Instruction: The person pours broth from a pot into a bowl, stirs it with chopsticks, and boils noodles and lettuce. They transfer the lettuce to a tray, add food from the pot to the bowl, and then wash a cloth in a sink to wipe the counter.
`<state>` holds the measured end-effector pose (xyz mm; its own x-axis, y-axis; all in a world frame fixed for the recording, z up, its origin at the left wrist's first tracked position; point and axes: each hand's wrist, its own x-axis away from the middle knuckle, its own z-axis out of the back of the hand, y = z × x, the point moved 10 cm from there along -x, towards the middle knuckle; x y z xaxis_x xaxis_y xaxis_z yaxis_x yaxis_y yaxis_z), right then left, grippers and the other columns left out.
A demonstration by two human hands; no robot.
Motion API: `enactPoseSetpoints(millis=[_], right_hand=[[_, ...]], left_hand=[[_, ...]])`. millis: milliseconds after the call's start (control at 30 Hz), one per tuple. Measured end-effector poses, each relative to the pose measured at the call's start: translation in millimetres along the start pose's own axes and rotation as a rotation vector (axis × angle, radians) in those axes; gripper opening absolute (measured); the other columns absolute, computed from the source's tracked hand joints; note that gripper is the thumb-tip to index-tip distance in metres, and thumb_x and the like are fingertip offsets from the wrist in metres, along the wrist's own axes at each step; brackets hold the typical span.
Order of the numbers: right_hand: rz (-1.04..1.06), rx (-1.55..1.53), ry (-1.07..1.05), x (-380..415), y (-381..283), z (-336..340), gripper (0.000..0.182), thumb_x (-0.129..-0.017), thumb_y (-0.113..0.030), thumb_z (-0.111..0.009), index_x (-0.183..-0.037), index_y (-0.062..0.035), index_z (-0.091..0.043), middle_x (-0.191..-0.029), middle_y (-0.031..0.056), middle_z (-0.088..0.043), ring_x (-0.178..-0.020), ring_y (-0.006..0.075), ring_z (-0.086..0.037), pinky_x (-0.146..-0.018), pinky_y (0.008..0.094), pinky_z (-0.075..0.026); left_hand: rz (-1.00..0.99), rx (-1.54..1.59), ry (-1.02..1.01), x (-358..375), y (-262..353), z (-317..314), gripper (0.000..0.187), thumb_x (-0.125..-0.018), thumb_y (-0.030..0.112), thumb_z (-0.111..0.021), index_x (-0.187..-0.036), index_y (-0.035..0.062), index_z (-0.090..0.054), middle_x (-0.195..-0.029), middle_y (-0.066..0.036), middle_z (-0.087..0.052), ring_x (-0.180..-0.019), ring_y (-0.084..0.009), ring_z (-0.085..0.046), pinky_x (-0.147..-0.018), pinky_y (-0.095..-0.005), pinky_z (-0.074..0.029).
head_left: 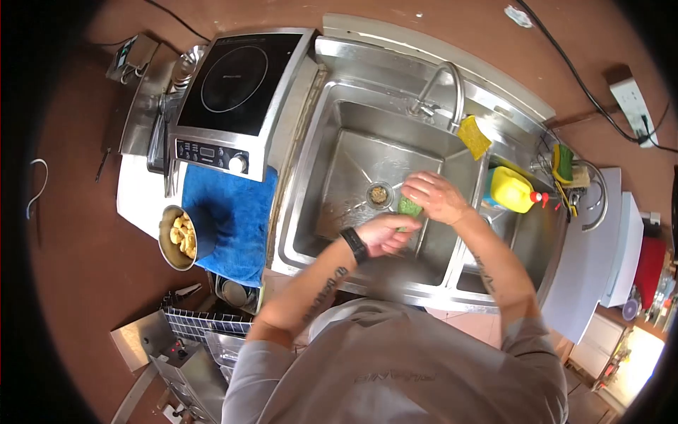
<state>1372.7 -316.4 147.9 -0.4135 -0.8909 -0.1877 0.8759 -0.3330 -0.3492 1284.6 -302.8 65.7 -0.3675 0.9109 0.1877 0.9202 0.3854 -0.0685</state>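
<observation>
Over the large sink basin (346,177), my left hand (388,234), with a dark watch on its wrist, is closed around the lower end of a small green thing (408,207). Its kind is hard to make out, since my fingers cover much of it. My right hand (436,199) curls over the upper end of the same green thing, fingers together. Both hands are close to each other, just right of the drain (379,194), which has tan bits in it. Wet streaks show on the basin floor. Behind my hands rises the curved faucet (460,92).
Right of the basin are a yellow cloth (473,138), a yellow bottle (512,189) with a red cap and a green-yellow sponge (563,164). To the left are an induction cooker (233,85), a blue towel (236,240) and a metal pot (169,244) holding pale yellow chunks (185,233).
</observation>
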Motion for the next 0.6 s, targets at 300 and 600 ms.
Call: enactPoseSetpoints(millis=[300, 600], right_hand=[[-0.802, -0.487, -0.069, 58, 26, -81, 0.025, -0.083, -0.022, -0.062, -0.086, 0.0008, -0.054, -0.079, 0.0226, -0.064, -0.078, 0.0382, -0.065, -0.073, 0.045, -0.05], [-1.142, -2.357, 0.065, 79, -43, -89, 0.021, -0.087, -0.018, -0.058, -0.071, -0.0164, -0.044, -0.052, -0.008, -0.03, -0.042, 0.0068, -0.027, -0.04, 0.0252, -0.02]], left_hand=[[0.14, -2.743, 0.543, -9, 86, -42, 0.02, -0.077, 0.025, -0.062, -0.083, 0.0084, -0.072, -0.086, -0.016, -0.071, -0.083, -0.0315, -0.07, -0.073, -0.0419, -0.056], [-0.174, -2.983, 0.315, -35, 72, -86, 0.019, -0.075, 0.025, -0.065, -0.087, 0.0116, -0.064, -0.077, -0.009, -0.069, -0.078, -0.0274, -0.07, -0.066, -0.0404, -0.056]])
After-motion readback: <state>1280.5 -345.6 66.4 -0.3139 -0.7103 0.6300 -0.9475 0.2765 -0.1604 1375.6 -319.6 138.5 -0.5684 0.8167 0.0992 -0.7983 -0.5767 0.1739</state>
